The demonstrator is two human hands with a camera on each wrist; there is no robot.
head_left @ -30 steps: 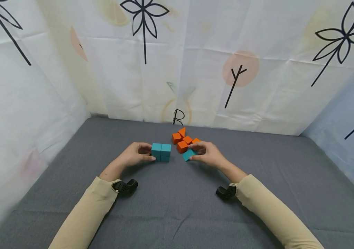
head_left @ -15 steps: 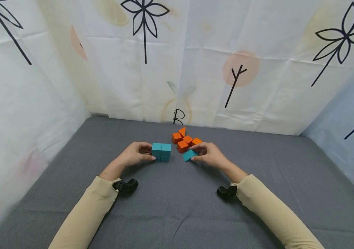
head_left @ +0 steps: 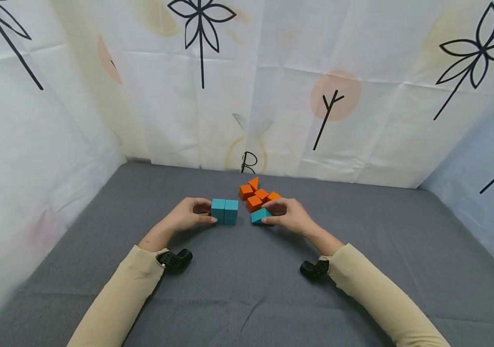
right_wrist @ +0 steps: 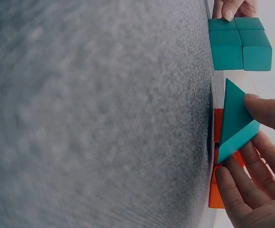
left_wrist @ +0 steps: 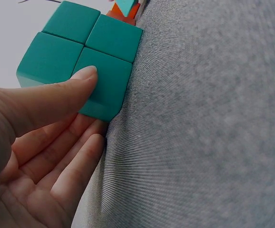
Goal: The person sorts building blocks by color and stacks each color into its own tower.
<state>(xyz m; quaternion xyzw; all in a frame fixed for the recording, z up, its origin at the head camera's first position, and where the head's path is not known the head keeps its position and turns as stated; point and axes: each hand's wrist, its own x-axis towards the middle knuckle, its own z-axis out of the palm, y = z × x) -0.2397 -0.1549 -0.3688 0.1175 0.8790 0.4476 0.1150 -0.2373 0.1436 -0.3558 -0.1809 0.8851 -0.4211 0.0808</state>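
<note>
Several teal cubes point(head_left: 231, 208) form a two-by-two stack on the grey cloth. My left hand point(head_left: 188, 214) grips the stack's lower left cube point(left_wrist: 106, 88), its thumb on the front face and its fingers behind. To the right, my right hand point(head_left: 290, 216) pinches a teal triangular block point(right_wrist: 237, 121) between thumb and fingers. That block point(head_left: 259, 216) stands apart from the stack, its long flat side turned toward the cloth. Whether it touches the cloth I cannot tell. Part of it is hidden by the fingers.
Just behind the triangular block lies a cluster of orange cubes point(head_left: 253, 203) and an orange triangular block point(head_left: 253, 183). A grey cloth point(head_left: 238, 284) covers the table. Patterned white curtains point(head_left: 290, 120) rise along its back and sides.
My right hand has shifted slightly left with the teal triangular block and turned it, so its face points more toward the front. The left hand and the stack have stayed still.
</note>
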